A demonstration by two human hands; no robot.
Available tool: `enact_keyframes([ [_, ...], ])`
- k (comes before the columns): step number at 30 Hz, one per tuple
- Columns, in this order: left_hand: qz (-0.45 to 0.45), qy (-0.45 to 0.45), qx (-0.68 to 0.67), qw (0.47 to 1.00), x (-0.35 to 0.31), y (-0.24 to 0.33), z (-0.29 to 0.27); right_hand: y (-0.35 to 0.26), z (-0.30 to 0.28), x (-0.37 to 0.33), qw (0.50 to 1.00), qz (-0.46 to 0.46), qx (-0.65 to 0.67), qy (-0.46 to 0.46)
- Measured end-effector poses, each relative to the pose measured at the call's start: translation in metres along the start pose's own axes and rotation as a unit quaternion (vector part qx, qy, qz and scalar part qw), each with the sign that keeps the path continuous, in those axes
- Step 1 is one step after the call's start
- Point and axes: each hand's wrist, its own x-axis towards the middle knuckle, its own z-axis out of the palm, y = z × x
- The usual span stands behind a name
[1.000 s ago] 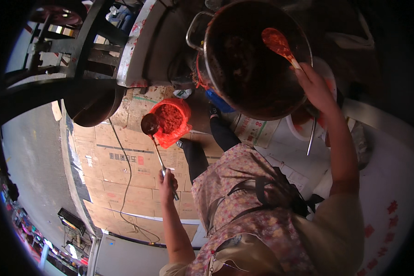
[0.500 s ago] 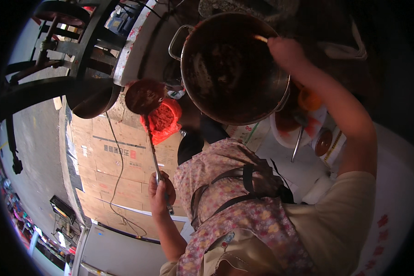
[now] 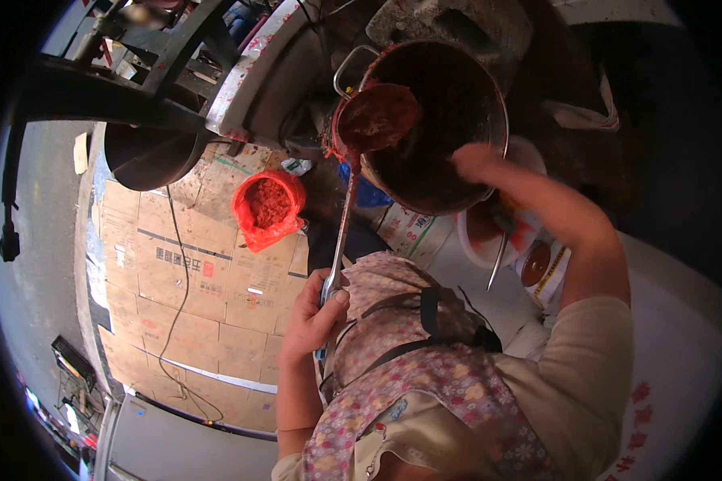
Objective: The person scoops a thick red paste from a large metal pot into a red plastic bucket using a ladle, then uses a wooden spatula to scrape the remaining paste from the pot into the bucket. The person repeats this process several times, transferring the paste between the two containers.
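Note:
My left hand (image 3: 317,317) is wrapped round the handle of a long ladle (image 3: 379,119). Its wide bowl, coated in red-brown paste, is over the left rim of a large metal pot (image 3: 503,108). Dark red residue smears the inside of that pot. My right hand (image 3: 477,164) is over the pot's right side with fingers closed and blurred by motion; what it holds is hidden against the dark interior. Left of the pot, a red plastic bag (image 3: 258,239) stands open with chunky red paste inside.
Right of the pot sits a white basin (image 3: 473,248) with red sauce and a metal handle (image 3: 497,260) sticking out. Beside it is a tub of red-brown sauce (image 3: 535,263). Flattened cardboard (image 3: 192,289) covers the floor, crossed by a cable (image 3: 186,280). A dark round vessel (image 3: 148,156) stands far left.
The ladle has swung right, from above the red bag to over the pot's rim. My right hand has moved from the pot's far right rim toward its near side; a pale stick it held no longer shows.

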Motion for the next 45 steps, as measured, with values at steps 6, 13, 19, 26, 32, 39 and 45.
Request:
enact_keyframes([
  [6,0.006,-0.011,0.036,0.999,0.003,0.008,-0.006,0.003,-0.017,0.006,0.956,0.140,-0.020,0.256],
  [13,0.013,0.014,0.042,0.999,0.012,0.012,0.002,-0.023,0.010,0.031,0.989,-0.001,-0.097,0.109],
  [19,0.010,0.028,0.058,0.998,0.022,0.008,0.015,0.042,-0.006,0.073,0.934,0.019,-0.157,0.321],
  [26,-0.020,0.084,0.170,0.982,0.026,0.008,0.033,0.018,0.017,0.073,0.972,-0.062,-0.106,0.201],
  [32,-0.013,0.144,0.343,0.928,0.031,0.008,0.050,0.051,0.030,0.120,0.975,-0.047,-0.120,0.183],
  [39,-0.038,0.156,0.312,0.936,0.047,0.005,0.058,0.060,0.034,0.166,0.960,-0.057,-0.145,0.231],
  [45,-0.022,0.176,0.318,0.931,0.051,0.006,0.061,0.049,0.070,0.148,0.965,-0.139,-0.146,0.166],
])
